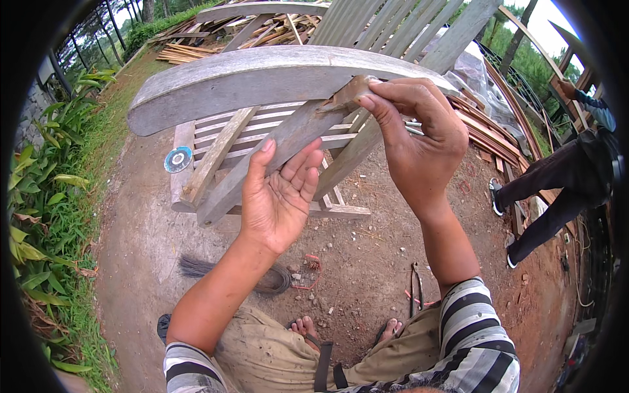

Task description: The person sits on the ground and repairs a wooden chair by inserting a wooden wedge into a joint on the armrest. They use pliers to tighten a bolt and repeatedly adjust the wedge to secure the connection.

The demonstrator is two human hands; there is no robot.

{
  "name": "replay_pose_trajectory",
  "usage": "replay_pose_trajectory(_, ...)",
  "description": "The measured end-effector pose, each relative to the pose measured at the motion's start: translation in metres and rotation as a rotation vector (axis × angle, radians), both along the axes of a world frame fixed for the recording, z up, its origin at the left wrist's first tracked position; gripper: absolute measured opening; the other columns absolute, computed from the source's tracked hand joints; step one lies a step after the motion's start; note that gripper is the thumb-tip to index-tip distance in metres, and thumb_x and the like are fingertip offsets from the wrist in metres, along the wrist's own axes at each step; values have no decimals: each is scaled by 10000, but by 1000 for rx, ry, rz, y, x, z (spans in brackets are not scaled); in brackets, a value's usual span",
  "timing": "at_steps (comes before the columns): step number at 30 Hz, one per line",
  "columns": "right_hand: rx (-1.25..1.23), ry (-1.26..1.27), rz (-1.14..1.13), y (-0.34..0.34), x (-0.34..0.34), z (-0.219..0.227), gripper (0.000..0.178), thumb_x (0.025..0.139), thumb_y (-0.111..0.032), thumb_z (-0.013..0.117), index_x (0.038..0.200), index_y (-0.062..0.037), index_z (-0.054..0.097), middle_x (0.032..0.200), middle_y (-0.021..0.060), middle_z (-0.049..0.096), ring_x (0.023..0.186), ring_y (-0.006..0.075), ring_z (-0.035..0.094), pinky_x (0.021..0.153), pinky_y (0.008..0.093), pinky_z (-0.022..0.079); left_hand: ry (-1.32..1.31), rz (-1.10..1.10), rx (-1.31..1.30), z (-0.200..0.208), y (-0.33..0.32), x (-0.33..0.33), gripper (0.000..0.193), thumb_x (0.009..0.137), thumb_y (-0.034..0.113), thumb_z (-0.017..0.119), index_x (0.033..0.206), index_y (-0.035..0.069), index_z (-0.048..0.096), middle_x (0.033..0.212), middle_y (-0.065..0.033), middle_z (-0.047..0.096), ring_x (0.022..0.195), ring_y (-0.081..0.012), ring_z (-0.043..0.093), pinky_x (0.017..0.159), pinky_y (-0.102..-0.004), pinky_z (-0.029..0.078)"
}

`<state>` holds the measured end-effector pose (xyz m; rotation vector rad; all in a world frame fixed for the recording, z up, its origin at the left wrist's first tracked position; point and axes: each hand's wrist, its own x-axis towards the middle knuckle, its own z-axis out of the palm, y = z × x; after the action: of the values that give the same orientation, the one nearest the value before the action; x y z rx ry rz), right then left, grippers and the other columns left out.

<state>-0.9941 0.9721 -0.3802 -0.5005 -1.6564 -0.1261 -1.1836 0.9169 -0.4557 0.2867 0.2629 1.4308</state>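
Observation:
A weathered grey wooden chair stands tilted in front of me, its curved armrest crossing above my hands. Under the armrest, a slanting grey wooden leg meets it at a joint with raw brown, splintered wood. My right hand pinches the brown wood piece at this joint between thumb and fingertips. My left hand is open, palm up, beside the slanting leg, with fingers loosely bent and nothing in the palm. Whether its back touches the leg is hidden.
A blue-rimmed abrasive disc lies by the chair frame. On the dirt are a bundle of dark wire and long-handled pincers. Planks are stacked at the right, near another person. Green plants edge the left.

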Motion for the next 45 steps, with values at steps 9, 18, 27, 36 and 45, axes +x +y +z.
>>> replay_pose_trajectory(9,-12,43,54,5,-1,-5,157,797,-17,848,928,-19,762,876,88,731,719,168,712,644,274,556,-7,-27,-20,-1,-1,1,549,1014,389,636,1351,-39,571,1227,-236,710,1026,-265,754,850,-334,658)
replay_pose_trajectory(18,43,112,61,19,-6,-15,218,767,-26,862,954,-41,751,971,102,692,839,201,711,685,306,569,1047,615,496,32,-37,1,287,1060,273,597,1103,-11,605,973,-160,728,885,-242,724,807,-383,591)
replay_pose_trajectory(27,-61,225,224,16,-13,-14,167,822,6,819,964,-5,732,1027,98,683,873,183,723,756,297,645,1302,1070,331,60,-2,-6,292,1040,291,664,944,25,589,890,-71,677,886,-113,612,857,-287,479)
replay_pose_trajectory(36,-52,247,177,18,-12,-20,187,793,-34,839,949,-33,737,968,99,698,859,233,713,733,335,578,1521,852,260,47,19,-6,664,1079,550,470,954,-69,672,1006,-195,730,933,-205,655,899,-351,492)
replay_pose_trajectory(45,-53,241,167,12,-9,-19,142,816,9,815,944,-6,754,967,104,717,896,201,735,779,306,620,1649,875,245,48,24,1,816,1059,676,377,970,-89,645,911,-136,628,878,-206,578,839,-366,474)
